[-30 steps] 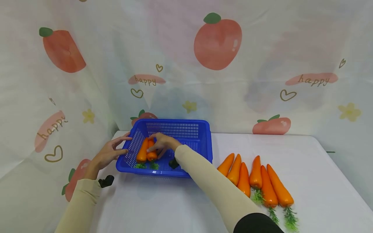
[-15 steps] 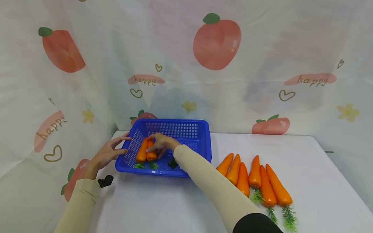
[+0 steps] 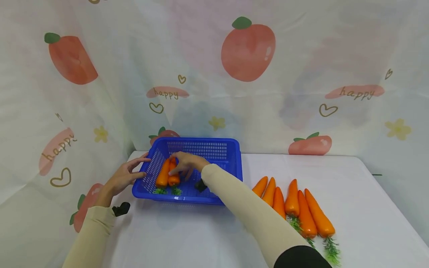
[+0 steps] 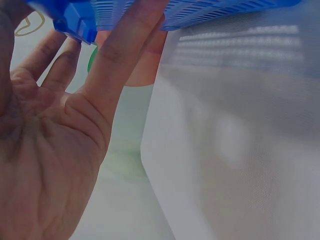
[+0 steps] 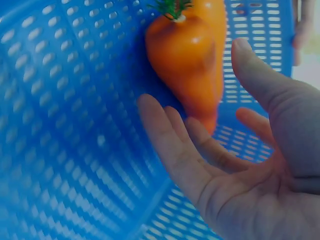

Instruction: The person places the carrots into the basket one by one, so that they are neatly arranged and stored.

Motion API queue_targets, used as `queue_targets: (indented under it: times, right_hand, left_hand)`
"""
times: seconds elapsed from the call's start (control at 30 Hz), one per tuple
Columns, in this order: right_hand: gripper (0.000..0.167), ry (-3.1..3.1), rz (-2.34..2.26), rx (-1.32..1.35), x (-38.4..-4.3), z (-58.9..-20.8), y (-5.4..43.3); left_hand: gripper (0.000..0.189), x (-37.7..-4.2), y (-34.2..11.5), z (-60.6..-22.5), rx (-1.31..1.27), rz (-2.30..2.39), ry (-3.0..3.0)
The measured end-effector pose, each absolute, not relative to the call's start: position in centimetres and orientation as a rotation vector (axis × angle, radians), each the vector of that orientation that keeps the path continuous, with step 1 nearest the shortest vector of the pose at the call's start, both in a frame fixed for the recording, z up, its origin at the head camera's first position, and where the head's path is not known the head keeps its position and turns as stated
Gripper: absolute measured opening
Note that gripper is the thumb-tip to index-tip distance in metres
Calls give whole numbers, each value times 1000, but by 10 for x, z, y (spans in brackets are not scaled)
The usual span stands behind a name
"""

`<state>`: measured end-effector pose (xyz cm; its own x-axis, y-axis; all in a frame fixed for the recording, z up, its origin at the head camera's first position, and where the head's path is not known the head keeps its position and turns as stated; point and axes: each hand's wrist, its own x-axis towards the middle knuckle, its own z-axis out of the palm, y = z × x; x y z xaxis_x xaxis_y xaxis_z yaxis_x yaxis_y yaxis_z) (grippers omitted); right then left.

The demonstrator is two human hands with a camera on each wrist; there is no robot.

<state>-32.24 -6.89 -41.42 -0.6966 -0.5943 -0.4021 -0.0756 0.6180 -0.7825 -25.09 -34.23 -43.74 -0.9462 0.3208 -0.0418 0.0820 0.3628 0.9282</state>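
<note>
A blue plastic basket point(image 3: 187, 199) stands on the table, tilted a little in the head view. Two orange carrots with green tops lie side by side at its left: the left carrot point(image 3: 162, 176) and the right carrot point(image 3: 174, 180). My right hand point(image 3: 185, 163) reaches inside, over the right carrot. In the right wrist view its fingers point(image 5: 177, 150) are spread and loosely bent beside the nearer carrot point(image 5: 180, 50), not closed round it. With fingers extended, my left hand point(image 3: 122, 178) touches the basket's left rim; the left wrist view shows its fingertips against the blue wall.
Several more carrots point(image 3: 306, 216) lie on the white table point(image 3: 187, 238) to the right, some partly hidden by my right sleeve point(image 3: 248, 212). A fruit-printed cloth point(image 3: 268, 111) hangs behind and to the left.
My right hand has loosened off the right carrot and risen slightly, its forearm shifting a little right. My left hand and the carrots stay in place.
</note>
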Motion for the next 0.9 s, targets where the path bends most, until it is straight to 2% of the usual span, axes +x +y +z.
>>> queue_targets:
  times: [0.3, 0.57, 0.9]
  right_hand:
    - [77, 2334, -662, -861, -312, -375, -44]
    - [76, 2467, -405, -1265, -293, -358, -25]
    - [77, 2622, -395, -1386, -258, -339, 22]
  left_hand:
    - [56, -251, -341, -440, 387, 1614, 2431]
    - [56, -250, -343, -441, 399, 1620, 2416]
    - [56, -249, -343, -439, 406, 1637, 2391]
